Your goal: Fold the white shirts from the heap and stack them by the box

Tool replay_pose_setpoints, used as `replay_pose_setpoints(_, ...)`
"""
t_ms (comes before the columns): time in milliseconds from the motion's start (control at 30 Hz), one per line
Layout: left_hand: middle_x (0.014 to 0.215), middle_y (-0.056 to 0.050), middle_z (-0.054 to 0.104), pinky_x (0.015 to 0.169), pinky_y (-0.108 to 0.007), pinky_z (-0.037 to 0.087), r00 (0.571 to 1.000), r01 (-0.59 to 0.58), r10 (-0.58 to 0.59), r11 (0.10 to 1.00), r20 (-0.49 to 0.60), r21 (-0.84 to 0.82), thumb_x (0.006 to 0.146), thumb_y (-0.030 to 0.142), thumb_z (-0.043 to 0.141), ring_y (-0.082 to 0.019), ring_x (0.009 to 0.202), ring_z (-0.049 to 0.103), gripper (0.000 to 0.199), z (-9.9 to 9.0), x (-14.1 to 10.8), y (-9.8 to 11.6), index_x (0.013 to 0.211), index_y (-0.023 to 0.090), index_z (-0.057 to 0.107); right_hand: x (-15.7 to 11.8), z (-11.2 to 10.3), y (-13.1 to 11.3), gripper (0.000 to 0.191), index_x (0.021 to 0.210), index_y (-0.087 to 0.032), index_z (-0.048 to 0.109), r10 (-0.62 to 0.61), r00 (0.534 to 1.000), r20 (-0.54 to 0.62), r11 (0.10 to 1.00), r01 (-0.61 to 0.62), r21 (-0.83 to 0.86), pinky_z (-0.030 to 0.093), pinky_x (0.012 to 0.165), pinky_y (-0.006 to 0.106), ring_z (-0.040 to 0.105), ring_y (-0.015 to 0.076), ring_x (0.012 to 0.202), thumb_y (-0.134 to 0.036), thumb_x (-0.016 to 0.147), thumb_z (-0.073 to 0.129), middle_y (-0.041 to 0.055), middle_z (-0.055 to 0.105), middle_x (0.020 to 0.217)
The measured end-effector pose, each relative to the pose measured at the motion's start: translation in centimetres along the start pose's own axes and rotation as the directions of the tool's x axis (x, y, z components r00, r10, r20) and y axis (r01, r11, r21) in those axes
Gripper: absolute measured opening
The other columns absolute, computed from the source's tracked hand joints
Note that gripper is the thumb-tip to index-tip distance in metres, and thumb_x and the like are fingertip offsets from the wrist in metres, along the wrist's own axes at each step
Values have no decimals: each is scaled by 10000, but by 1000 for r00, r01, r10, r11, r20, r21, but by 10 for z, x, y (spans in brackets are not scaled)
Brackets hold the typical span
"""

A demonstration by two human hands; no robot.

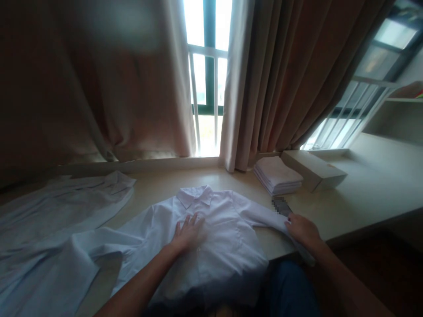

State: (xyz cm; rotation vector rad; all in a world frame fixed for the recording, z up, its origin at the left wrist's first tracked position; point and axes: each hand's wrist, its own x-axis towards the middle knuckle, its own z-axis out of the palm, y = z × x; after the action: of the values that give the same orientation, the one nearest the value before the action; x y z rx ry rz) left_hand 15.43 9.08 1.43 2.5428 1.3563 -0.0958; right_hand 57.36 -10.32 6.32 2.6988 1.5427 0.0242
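Here, left hand point(189, 232) spread flat on white shirt point(228, 233); right hand point(303, 230) gripping its sleeve point(262, 213).

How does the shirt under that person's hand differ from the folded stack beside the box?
The shirt lies spread out, while the folded stack is a compact, layered pile. The shirt covers a wider area than the stack. The left hand rests on the shirt and the right hand grips its sleeve; neither touches the stack. Both look like whitish cloth.
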Motion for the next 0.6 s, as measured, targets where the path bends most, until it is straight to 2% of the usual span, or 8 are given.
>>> replay_pose_setpoints(67,1573,-88,199,1097,-626,133,996,-28,32,999,-81,46,850,474,465,-358,1438,125,613,1,1,10,1428,291,380,7,1,11,330,1002,-163,669,41,997,-69,999,-39,36,435,767,376,640,289,909,-346,859,435,166,680,971)
replay_pose_setpoints(133,1559,-100,239,1130,-567,133,977,-103,114,992,-180,69,869,400,457,-320,1441,147,566,3,2,27,1410,242,408,11,9,34,378,1100,-130,643,112,991,-80,988,-102,114,442,808,376,633,292,961,-330,843,451,190,669,1024)
replay_pose_setpoints(233,1547,-97,274,1144,-510,179,943,-225,224,974,-245,26,894,418,433,-291,1433,195,546,8,4,62,1404,225,408,7,29,81,515,1219,-48,586,313,949,-42,908,-286,305,448,869,372,612,302,1048,-264,758,511,240,636,1124)
replay_pose_setpoints(300,1542,-102,284,1139,-499,204,935,-261,251,965,-252,-8,901,460,418,-290,1426,219,559,14,7,84,1409,227,399,-6,41,109,531,1176,-34,620,430,903,13,829,-401,390,475,834,380,635,316,1001,-228,691,527,246,655,1080)
replay_pose_setpoints(367,1541,-115,282,1132,-506,212,940,-252,238,967,-245,-27,905,491,396,-299,1424,225,584,22,10,101,1427,229,373,-23,48,126,466,1069,-91,687,472,880,43,792,-445,417,503,760,399,666,323,894,-228,654,524,200,701,929)
replay_pose_setpoints(467,1552,-106,258,1138,-531,167,947,-212,201,977,-249,-21,911,526,351,-310,1434,189,607,34,11,115,1452,253,336,-48,54,131,317,857,-175,730,470,882,45,752,-427,502,515,661,416,675,324,743,-248,632,519,121,692,692)
replay_pose_setpoints(600,1561,-72,244,1158,-519,99,936,-197,188,980,-298,2,915,541,314,-292,1445,149,608,43,7,118,1461,275,318,-66,61,119,194,671,-192,701,417,909,2,738,-340,583,523,621,402,670,311,678,-249,621,522,110,668,611)
